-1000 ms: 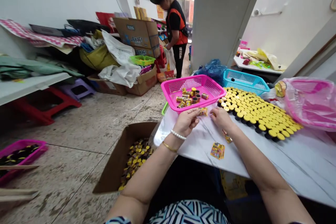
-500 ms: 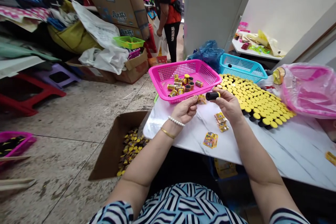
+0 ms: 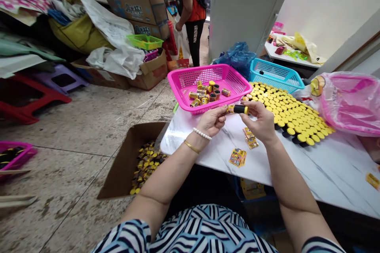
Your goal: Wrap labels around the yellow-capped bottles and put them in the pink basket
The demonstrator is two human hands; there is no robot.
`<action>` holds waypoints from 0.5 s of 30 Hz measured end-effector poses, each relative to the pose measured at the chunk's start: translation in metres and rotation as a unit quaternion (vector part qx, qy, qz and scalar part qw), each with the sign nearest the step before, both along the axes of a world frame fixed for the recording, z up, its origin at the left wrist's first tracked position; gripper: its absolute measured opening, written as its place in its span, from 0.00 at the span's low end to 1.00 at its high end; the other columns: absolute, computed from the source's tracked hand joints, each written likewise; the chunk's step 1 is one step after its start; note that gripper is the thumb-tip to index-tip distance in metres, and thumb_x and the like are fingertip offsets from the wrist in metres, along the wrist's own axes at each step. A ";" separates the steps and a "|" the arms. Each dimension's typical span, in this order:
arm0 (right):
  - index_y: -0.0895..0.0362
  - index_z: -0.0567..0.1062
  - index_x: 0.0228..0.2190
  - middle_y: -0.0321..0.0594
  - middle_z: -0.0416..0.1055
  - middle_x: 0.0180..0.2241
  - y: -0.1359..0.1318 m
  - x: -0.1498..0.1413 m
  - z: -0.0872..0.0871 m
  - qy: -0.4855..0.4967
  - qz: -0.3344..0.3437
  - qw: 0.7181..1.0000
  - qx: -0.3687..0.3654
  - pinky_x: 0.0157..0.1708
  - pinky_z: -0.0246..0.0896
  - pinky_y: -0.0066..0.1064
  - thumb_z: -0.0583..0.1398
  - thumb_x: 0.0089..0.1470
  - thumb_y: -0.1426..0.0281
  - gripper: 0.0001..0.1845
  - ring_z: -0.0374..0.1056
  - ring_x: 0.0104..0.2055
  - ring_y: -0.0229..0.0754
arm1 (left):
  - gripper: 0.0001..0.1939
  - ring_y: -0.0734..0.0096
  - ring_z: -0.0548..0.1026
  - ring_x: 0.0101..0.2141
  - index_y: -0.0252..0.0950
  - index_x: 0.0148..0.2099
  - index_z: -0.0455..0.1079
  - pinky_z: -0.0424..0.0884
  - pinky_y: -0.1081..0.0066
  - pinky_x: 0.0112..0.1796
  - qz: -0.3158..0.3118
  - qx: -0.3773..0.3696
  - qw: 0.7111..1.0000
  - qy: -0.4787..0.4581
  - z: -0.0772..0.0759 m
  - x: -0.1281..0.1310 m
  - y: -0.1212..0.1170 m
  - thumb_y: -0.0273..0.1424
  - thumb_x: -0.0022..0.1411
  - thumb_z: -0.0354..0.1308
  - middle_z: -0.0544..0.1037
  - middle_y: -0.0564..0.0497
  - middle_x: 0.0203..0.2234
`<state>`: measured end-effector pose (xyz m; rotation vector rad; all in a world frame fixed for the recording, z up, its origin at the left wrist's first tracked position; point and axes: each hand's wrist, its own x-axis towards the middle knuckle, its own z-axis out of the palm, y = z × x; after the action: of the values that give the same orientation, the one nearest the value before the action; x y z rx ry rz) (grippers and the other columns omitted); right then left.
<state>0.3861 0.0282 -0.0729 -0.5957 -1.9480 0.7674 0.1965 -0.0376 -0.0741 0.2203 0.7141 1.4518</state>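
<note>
White marble table [image 3: 326,178] in front of me, cardboard box [image 3: 124,166] of small yellow-and-black cylinders on the floor at its left, co-worker [image 3: 190,8] standing far off. On the table: pink plastic basket [image 3: 190,79] of small cylinders [image 3: 208,91], rows of yellow-capped cylinders [image 3: 291,110] to its right, loose printed labels [image 3: 237,157] near me. My hands are close together just off the basket's near rim: left hand [image 3: 210,121] pinches a yellow printed strip [image 3: 230,109], right hand [image 3: 261,120] pinches a black cylinder [image 3: 240,109] butted against it.
</note>
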 end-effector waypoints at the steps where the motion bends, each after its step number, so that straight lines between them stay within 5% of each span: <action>1: 0.51 0.76 0.51 0.44 0.79 0.55 -0.002 -0.001 0.000 -0.002 -0.002 1.000 0.023 0.62 0.74 0.46 0.68 0.56 0.69 0.20 0.78 0.57 0.48 | 0.08 0.91 0.60 0.12 0.27 0.37 0.72 0.48 0.88 0.11 -0.003 0.004 1.000 0.003 -0.001 0.000 0.000 0.21 0.72 0.56 0.78 0.49 0.26; 15: 0.52 0.77 0.47 0.40 0.82 0.43 -0.005 -0.003 -0.001 -0.067 -0.047 0.995 0.062 0.51 0.81 0.41 0.68 0.55 0.67 0.16 0.82 0.43 0.44 | 0.04 0.91 0.60 0.13 0.28 0.36 0.73 0.47 0.87 0.12 0.015 0.017 1.000 0.012 -0.012 0.002 0.006 0.23 0.64 0.65 0.78 0.51 0.25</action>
<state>0.3827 0.0232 -0.0744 -0.6726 -2.0576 0.5563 0.1986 -0.0312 -0.0864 0.2547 0.7167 1.4925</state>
